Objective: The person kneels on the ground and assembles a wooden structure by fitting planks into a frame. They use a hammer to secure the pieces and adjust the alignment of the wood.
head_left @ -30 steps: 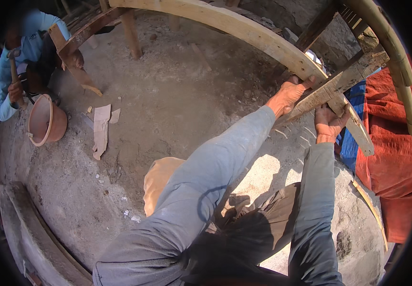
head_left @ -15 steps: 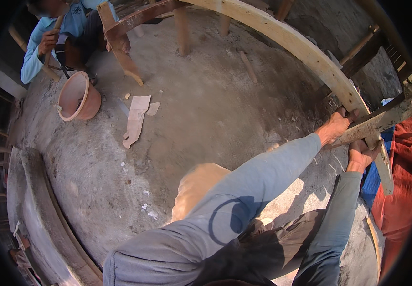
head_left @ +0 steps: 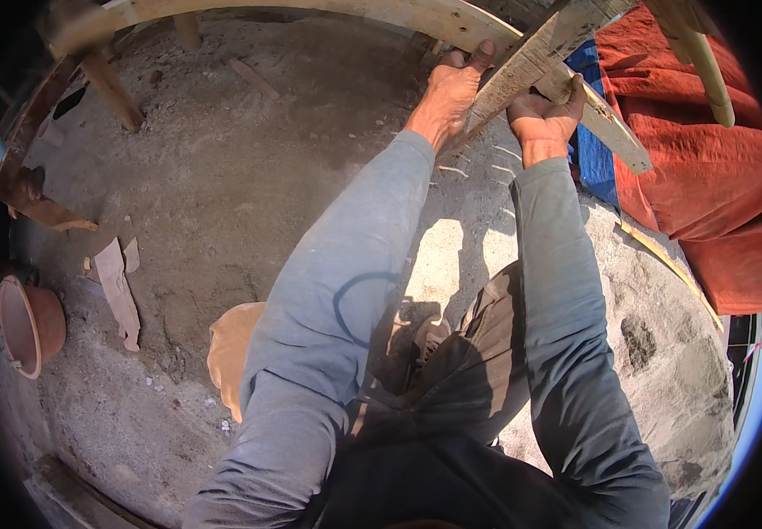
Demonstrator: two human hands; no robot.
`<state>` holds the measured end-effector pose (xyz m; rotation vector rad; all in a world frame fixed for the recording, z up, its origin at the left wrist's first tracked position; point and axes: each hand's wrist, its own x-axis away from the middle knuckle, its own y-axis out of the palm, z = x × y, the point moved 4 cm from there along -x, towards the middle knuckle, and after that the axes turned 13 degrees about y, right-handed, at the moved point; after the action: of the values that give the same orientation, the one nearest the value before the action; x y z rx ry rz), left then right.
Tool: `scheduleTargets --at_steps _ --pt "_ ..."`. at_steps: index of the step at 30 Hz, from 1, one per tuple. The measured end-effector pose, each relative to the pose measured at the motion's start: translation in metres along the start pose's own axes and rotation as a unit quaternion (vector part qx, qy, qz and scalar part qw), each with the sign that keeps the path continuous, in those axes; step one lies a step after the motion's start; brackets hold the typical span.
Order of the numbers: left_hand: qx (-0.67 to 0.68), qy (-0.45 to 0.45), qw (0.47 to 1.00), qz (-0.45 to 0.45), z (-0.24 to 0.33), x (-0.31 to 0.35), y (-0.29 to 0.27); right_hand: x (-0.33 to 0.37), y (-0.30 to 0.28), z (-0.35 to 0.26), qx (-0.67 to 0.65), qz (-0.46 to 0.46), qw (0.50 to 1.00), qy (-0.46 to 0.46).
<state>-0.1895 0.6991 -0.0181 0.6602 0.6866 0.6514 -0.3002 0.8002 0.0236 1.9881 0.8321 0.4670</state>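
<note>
A long curved wooden board (head_left: 310,7) arcs across the top and passes a rough, thicker timber (head_left: 535,62) that slants over it. My left hand (head_left: 453,95) is closed round the curved board just left of this crossing, thumb up and fingers partly hidden behind the wood. On the other side of the timber, my right hand (head_left: 544,122) grips the board from below, its thumb raised beside the edge. The board's free end (head_left: 623,145) sticks out past my right hand. Most fingertips of the right hand are hidden by wood.
Wooden posts (head_left: 112,93) stand under the curved board. At left, another person's hand (head_left: 30,185) is near a brown board (head_left: 46,212); a pinkish bucket (head_left: 46,331) and torn cardboard (head_left: 116,291) lie below. A red tarp (head_left: 690,176) and a blue sheet (head_left: 594,150) hang at right.
The view has turned right, so the bucket, cardboard and other person sit farther left, and more red tarp shows. Both my hands keep their places on the board beside the timber.
</note>
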Motion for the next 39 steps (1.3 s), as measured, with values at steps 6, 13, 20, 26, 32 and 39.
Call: scheduleTargets --at_steps 6,13,20,26,32,39 --pt "0.003 0.004 1.0 0.02 0.01 0.012 0.012 0.001 -0.003 -0.007 0.014 -0.013 1.0 -0.001" --pt "-0.068 0.015 0.998 -0.01 0.01 0.015 0.014 -0.006 -0.025 -0.022 -0.027 0.035 0.999 0.029" --pt "-0.085 0.022 0.996 0.0 0.006 0.011 0.011 -0.036 -0.053 -0.038 -0.049 0.044 0.997 0.037" --pt "-0.148 0.051 0.987 0.029 -0.005 0.009 0.007 -0.03 -0.038 -0.029 -0.056 0.06 0.995 0.053" --pt "-0.081 0.012 0.996 -0.03 0.016 0.016 0.011 -0.024 -0.044 -0.04 -0.038 0.058 0.997 0.027" --pt "-0.092 0.004 0.996 0.002 0.016 0.006 0.003 -0.007 0.004 -0.001 0.041 0.018 0.999 -0.007"
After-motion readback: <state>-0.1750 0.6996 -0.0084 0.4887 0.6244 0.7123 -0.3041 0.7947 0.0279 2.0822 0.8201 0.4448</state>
